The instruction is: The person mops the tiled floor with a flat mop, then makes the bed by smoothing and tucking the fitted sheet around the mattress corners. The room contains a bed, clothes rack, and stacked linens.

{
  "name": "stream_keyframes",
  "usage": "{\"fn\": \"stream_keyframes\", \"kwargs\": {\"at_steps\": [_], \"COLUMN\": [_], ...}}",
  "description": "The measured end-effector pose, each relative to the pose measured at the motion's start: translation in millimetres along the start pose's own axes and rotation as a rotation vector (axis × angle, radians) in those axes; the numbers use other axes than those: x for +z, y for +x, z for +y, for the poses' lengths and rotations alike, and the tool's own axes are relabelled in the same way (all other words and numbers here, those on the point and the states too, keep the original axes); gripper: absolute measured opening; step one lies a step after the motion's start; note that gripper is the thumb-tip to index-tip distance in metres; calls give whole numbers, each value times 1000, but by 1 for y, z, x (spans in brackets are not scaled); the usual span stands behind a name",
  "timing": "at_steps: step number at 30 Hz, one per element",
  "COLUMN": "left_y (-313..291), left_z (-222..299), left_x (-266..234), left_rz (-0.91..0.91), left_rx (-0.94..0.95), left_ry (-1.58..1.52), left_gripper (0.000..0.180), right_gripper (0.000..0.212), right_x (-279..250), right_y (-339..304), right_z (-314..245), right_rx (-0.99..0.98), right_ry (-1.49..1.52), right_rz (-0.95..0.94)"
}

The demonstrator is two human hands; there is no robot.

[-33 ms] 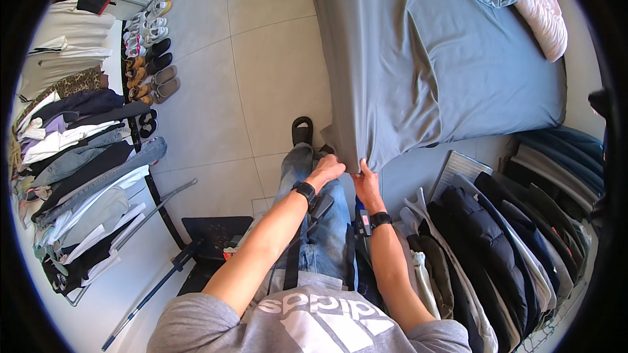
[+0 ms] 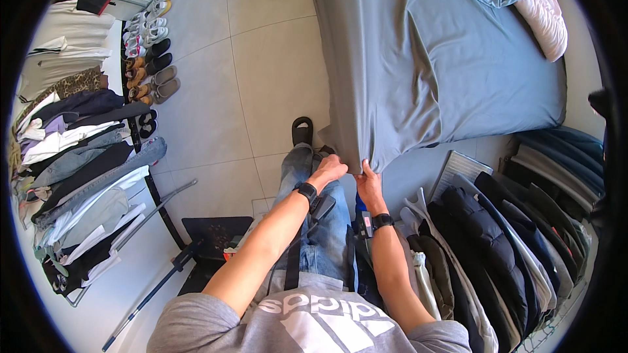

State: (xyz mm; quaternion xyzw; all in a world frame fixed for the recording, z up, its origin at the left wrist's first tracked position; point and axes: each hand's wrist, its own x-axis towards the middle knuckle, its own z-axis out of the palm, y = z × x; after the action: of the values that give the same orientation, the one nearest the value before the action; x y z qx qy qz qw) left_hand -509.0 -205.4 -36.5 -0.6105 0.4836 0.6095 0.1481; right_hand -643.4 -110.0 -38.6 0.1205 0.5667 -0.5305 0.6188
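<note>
Side by side, the left hand (image 2: 329, 169) and right hand (image 2: 370, 189) pinch the gray sheet (image 2: 386, 85) by its near-left corner, its expanse lying far and right.

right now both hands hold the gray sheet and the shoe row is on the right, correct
The side is wrong: the head view shows the shoe row on the left. The left hand and right hand do hold the gray sheet.

The grey sheet (image 2: 392, 78) is smooth, faintly glossy cloth.
</note>
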Motion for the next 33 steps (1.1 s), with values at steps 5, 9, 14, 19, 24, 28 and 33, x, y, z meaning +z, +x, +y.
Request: {"fn": "stream_keyframes", "kwargs": {"at_steps": [5,9,14,19,24,28,33], "left_y": [-4,8,34,54,58,70,81], "left_z": [7,-11,-22,-5,15,31,54], "left_x": [16,31,67,63,45,47,60], "left_rz": [-39,-18,-26,102,175,214,48], "left_rx": [70,63,126,53,168,533,543], "left_ry": [-56,-120,-143,-12,-26,33,321], "left_gripper": [41,37,41,41,64,73,76], "right_gripper": [26,32,21,23,35,31,11], "right_x": [-12,-29,-43,-57,-86,-103,-132], "right_y": [-12,-12,6,50,85,103,104], "right_z": [-14,-12,-12,-25,-25,-19,-15], "right_rx": [-70,-211,-247,-51,-48,99,258], "right_ry": [-37,-384,-350,-451,-448,-402,-307], "right_rz": [33,-15,175,364,441,463,400]}}
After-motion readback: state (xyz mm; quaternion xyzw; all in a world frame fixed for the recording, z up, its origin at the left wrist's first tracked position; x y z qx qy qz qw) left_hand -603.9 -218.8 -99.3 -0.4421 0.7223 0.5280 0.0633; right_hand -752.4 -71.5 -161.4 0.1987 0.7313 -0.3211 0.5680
